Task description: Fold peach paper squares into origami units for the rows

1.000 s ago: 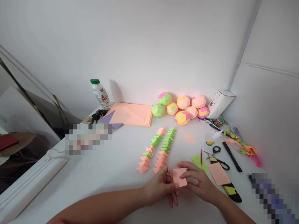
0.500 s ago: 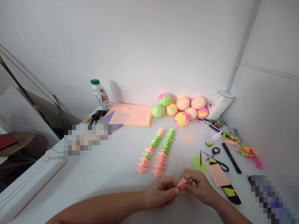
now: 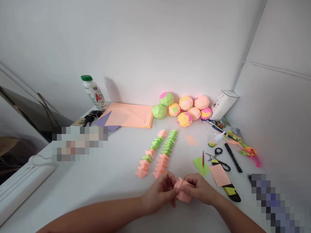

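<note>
A small pink folded paper piece (image 3: 181, 191) is pinched between both hands just above the white table (image 3: 102, 181). My left hand (image 3: 159, 193) grips its left side with curled fingers, and my right hand (image 3: 199, 189) grips its right side. Just beyond the hands run two rows of folded pink and green paper units (image 3: 159, 152). A loose pink sheet (image 3: 220, 175) and a green slip (image 3: 201, 166) lie right of my right hand.
Several coloured paper balls (image 3: 184, 110) sit against the back wall beside a white box (image 3: 222, 104). A stack of pink sheets (image 3: 126, 115), a bottle (image 3: 93, 92), scissors (image 3: 217, 158), a black pen (image 3: 232, 157) and a yellow-black cutter (image 3: 230, 191) lie around.
The pink piece went from a flat square to a folded, narrower shape and now sits partly opened between both hands. The view shifted a little to the right.
</note>
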Tool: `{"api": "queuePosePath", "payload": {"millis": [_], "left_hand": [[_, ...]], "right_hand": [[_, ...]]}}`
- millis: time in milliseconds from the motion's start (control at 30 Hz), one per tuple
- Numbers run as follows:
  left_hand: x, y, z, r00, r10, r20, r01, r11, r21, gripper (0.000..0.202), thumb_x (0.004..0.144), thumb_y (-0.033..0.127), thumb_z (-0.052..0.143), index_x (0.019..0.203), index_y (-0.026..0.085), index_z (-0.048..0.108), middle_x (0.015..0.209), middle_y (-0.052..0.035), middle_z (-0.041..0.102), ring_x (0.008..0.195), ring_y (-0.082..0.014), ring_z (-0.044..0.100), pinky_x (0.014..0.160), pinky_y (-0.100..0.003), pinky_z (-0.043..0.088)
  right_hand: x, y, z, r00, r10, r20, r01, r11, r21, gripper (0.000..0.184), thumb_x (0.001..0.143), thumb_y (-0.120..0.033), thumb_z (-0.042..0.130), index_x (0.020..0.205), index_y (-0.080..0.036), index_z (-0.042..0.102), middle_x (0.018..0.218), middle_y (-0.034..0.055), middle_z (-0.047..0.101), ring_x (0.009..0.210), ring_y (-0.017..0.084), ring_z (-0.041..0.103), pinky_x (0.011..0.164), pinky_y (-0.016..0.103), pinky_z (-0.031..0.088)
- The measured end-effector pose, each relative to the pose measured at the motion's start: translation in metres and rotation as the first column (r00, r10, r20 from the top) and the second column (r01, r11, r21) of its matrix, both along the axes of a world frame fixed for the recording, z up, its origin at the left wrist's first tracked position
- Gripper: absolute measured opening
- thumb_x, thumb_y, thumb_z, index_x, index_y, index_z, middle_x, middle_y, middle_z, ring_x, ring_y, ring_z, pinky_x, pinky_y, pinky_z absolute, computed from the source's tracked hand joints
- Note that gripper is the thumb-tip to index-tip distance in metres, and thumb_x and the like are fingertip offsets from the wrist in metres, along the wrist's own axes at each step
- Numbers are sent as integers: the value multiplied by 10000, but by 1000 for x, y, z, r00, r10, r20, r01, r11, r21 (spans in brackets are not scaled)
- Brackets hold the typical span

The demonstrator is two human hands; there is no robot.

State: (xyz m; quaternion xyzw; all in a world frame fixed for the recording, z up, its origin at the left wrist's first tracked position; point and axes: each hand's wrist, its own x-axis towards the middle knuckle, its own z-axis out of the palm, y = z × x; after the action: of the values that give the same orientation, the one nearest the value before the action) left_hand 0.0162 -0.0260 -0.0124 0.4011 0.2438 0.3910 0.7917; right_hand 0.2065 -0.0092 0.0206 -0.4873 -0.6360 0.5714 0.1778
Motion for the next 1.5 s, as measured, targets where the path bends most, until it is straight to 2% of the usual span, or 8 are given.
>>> {"api": "queuePosePath", "payload": {"millis": [167,367,667,900,1033,1100,1300,1500], "left_hand": [[-4,-2,2,999,-36,-11,37,996,82,372,786,363,670,1126,257,560,902,-21,521,760,-141,560,651,-288,503],[-7,1,3,994,-99,-36,104,976,191,354,817,365,629,1169,380,599,958,-14,451,659,-85,482,534,-209,424],[-7,3,1,994,-67,-91,76,992,103,408,774,417,664,1167,323,606,823,18,448,572,-66,477,529,-208,431],[-6,1,4,989,-6,-149,38,976,216,356,813,423,611,1151,312,630,719,15,457,594,-102,498,564,-227,479],[-6,-1,3,974,22,-227,37,966,254,387,830,467,560,1158,273,628,774,-4,485,524,-86,515,502,-223,475],[-6,-1,3,965,26,-261,49,960,276,401,853,475,519,1183,266,610,763,-1,501,461,-67,502,463,-210,451],[-7,-3,8,927,-11,-374,142,936,322,434,913,454,412,1217,198,588,474,57,423,366,-73,411,402,-181,371],[-8,-4,11,899,-54,-435,196,937,290,473,930,456,361,1237,161,566,421,72,387,333,-69,362,370,-169,317]], "right_hand": [[4,0,-10,994,17,-109,-25,997,-68,400,754,-465,628,588,-155,436,557,-41,397,522,80,346,473,200,240],[4,-2,-12,994,41,-103,-47,997,-64,434,746,-529,626,589,-137,526,545,-35,431,513,84,371,465,201,267],[-1,-2,0,990,46,-135,-45,999,11,427,754,-523,634,600,-125,626,565,-12,525,557,113,478,506,211,364],[-4,-2,5,994,19,-107,-6,992,124,345,772,-448,657,648,-128,696,607,13,573,595,130,522,539,222,394],[-4,-2,5,998,-14,-69,28,977,211,304,765,-400,666,616,-136,664,593,5,564,575,123,505,533,224,383],[-4,-2,5,997,-35,-64,47,977,207,280,756,-396,667,640,-142,652,610,8,575,598,135,518,555,235,395],[-4,-3,5,994,-105,-15,106,976,188,255,714,-378,686,646,-161,570,620,-8,529,612,135,477,573,241,379],[-6,-6,4,988,-137,-75,144,983,110,254,705,-334,701,675,-167,511,650,-24,480,618,117,437,555,222,360]]}}
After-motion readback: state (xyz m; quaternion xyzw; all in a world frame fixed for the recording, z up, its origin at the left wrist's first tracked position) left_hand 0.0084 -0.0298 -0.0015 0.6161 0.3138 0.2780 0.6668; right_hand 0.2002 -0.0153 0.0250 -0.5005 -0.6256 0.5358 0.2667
